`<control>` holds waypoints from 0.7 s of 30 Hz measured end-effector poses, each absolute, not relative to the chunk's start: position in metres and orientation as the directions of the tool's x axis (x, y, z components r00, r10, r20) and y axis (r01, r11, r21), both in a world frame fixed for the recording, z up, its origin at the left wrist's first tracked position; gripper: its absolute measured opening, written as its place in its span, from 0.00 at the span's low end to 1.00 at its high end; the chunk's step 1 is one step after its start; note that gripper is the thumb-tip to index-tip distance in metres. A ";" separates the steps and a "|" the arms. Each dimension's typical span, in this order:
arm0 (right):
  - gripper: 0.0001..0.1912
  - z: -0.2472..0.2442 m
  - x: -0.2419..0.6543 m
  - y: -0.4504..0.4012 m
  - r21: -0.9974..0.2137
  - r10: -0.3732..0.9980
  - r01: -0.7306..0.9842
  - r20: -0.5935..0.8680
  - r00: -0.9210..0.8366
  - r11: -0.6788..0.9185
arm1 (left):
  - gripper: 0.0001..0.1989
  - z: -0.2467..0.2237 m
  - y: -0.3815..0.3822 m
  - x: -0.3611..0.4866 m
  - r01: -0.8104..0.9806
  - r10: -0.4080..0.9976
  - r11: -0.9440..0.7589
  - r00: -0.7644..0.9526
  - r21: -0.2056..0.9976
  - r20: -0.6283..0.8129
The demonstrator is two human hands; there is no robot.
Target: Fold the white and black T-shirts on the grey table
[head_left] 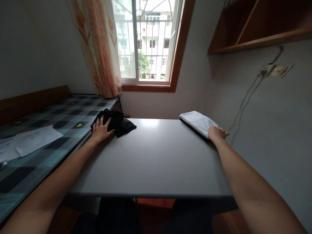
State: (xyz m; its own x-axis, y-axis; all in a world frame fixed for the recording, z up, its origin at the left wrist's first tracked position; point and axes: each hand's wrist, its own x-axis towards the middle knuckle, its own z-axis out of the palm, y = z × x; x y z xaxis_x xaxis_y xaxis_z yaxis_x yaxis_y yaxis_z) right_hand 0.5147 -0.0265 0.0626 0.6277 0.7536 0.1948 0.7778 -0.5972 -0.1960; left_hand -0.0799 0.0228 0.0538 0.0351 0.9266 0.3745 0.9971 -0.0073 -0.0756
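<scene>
At the table's far left corner lies a crumpled heap of black cloth [123, 122], with one flap spread out to the right. My left hand [99, 130] rests on its near side, fingers spread over the fabric and thumb pointing right. On the right side of the table is a neatly folded white cloth [196, 119], stacked on a folded black cloth [195, 129] that shows along its left edge. My right hand [216, 132] is closed on the near right corner of the white cloth. Whether it also grips the black layer cannot be seen.
Both piles sit on a white table [151, 159]. Left of it stands a bed with a checked sheet [58, 117] and loose papers [36, 141]. A wall with a socket [278, 70] and hanging cable borders the right; a wooden shelf [255, 42] juts out above.
</scene>
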 end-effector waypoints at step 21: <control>0.12 0.222 0.385 0.002 -0.574 0.460 0.501 0.819 0.344 0.647 | 0.35 0.105 -0.013 0.040 0.667 0.620 -0.692 0.353 0.276 0.701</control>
State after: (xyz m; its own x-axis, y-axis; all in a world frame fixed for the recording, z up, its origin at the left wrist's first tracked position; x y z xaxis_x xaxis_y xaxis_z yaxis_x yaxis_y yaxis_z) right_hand 0.3848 0.0018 0.2219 0.3440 0.4597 0.8188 0.5014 0.6473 -0.5741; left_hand 0.0395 -0.0126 0.1053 0.3526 0.6197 0.7012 0.6672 -0.6919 0.2760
